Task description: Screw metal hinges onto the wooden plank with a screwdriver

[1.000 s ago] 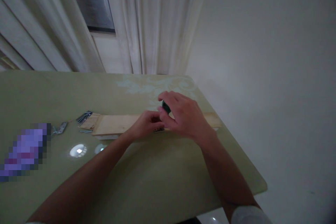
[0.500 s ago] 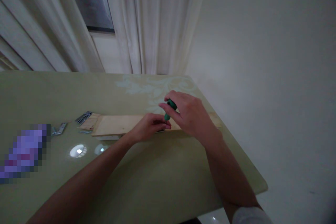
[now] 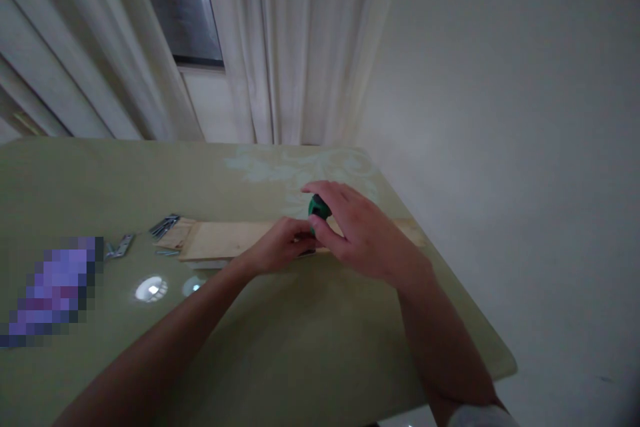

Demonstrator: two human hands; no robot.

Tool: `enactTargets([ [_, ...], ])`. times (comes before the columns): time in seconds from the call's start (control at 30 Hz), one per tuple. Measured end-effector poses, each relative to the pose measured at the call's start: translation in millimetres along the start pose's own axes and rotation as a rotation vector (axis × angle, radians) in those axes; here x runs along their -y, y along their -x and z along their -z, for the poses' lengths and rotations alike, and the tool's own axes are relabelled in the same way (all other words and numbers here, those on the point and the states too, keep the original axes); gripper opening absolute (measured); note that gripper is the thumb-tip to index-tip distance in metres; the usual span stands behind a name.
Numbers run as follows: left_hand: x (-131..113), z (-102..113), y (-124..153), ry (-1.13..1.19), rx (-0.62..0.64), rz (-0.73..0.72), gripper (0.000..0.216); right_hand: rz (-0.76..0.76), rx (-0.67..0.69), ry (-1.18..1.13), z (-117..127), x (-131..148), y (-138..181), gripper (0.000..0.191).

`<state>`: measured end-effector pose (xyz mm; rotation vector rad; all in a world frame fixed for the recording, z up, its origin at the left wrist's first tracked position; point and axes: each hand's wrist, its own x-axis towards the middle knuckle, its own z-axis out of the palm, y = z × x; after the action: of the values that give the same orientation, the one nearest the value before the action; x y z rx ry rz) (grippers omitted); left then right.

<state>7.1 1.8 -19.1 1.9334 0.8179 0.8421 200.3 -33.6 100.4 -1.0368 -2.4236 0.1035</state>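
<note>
Hazards, left to right, as judged: the bundle of metal rods (image 3: 164, 225), lying against the wood block (image 3: 175, 236), could be scattering if the long board (image 3: 215, 239) were being jolted; the left hand (image 3: 280, 245), bunching its fingertips beside the lower part of the green-handled tool (image 3: 319, 207), could be getting jabbed if the tool were slipping, and what it is pinching is being hidden; the tool, standing over about the middle of the board, could be skidding off if the right hand (image 3: 359, 230), holding its handle between thumb and curving fingers, were pressing askew; the board, reaching close to the right edge of the table (image 3: 320, 347), could be sliding over it if being pushed rightward. Count, left to right: one purple item, pixelated (image 3: 57, 287), is lying farthest from the right edge; one metal bracket (image 3: 123, 245) is lying beside it, small hardware adjoining, number not telling itself; one rod bundle, tally unclear, is lying nearer the far edge; at least one loose rod (image 3: 167, 253) is lying nearer the near edge; one block, one board, two hands, one tool are completing the row.
</note>
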Motion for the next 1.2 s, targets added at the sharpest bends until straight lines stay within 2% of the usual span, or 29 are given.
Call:
enactTargets([
  [0.13, -0.9, -3.1, -1.1, 0.042, -0.045, 0.016, 0.020, -0.190, -0.038, 0.145, 1.6, -0.4, 0.0, 0.036],
  [0.17, -1.8, -2.7, -1.1, 0.042, -0.043, 0.026, 0.019, -0.178, -0.038, 0.126, 1.5, -0.5, -0.3, 0.035],
  [0.23, -4.3, -0.7, -0.8, 0.025, -0.026, 0.022, 0.019, -0.057, -0.020, 0.034, 1.3, -0.3, -0.2, 0.025],
  [0.3, -6.5, 1.0, -0.7, 0.013, -0.005, -0.016, 0.023, 0.051, -0.007, -0.010, 1.7, 0.6, 0.5, 0.030],
  [0.33, -6.9, 1.0, -0.8, 0.017, -0.001, -0.037, 0.026, 0.050, -0.010, 0.015, 2.0, 1.1, 0.8, 0.032],
  [0.43, -5.1, -1.7, -1.6, 0.063, -0.032, -0.060, 0.026, -0.137, -0.046, 0.184, 2.3, 2.0, 0.5, 0.032],
  [0.5, -3.2, -2.8, -1.6, 0.105, -0.057, -0.025, 0.025, -0.186, -0.053, 0.220, 2.4, 1.5, -0.1, 0.035],
  [0.6, -3.1, 0.3, -0.5, 0.135, -0.011, 0.016, 0.025, -0.002, -0.022, 0.098, 2.9, 0.4, 0.3, 0.028],
  [0.67, -3.8, 3.1, 0.0, 0.135, 0.030, 0.003, 0.023, 0.055, -0.027, 0.076, 2.6, 0.1, 0.7, 0.033],
  [0.73, -3.1, 3.6, -0.5, 0.138, 0.016, -0.005, 0.021, -0.058, -0.060, 0.156, 0.8, -0.4, 0.0, 0.035],
  [0.83, 0.2, 1.8, -2.0, 0.167, -0.059, 0.032, 0.020, -0.232, -0.085, 0.238, -2.5, -2.6, -2.7, 0.047],
  [0.87, 1.0, 1.7, -2.3, 0.171, -0.074, 0.050, 0.021, -0.211, -0.078, 0.209, -2.8, -3.6, -3.4, 0.045],
  [0.93, 1.1, 3.4, -2.5, 0.154, -0.062, 0.072, 0.021, -0.066, -0.055, 0.092, -1.9, -5.6, -3.8, 0.032],
  [1.0, -0.9, 5.9, -2.3, 0.118, -0.021, 0.058, 0.019, 0.058, -0.038, -0.006, -0.2, -6.9, -3.2, 0.034],
  [1.03, -2.3, 6.8, -2.2, 0.104, -0.009, 0.042, 0.018, 0.061, -0.045, -0.007, 0.3, -7.1, -3.0, 0.036],
  [1.1, -4.8, 6.8, -2.3, 0.091, -0.035, 0.024, 0.017, -0.047, -0.084, 0.080, -0.1, -6.9, -3.0, 0.032],
  [1.17, -6.5, 5.7, -2.3, 0.082, -0.090, 0.047, 0.016, -0.173, -0.115, 0.170, -1.7, -6.1, -3.7, 0.038],
  [1.2, -6.9, 5.4, -2.2, 0.079, -0.100, 0.062, 0.016, -0.184, -0.115, 0.174, -2.4, -5.6, -4.1, 0.039],
])
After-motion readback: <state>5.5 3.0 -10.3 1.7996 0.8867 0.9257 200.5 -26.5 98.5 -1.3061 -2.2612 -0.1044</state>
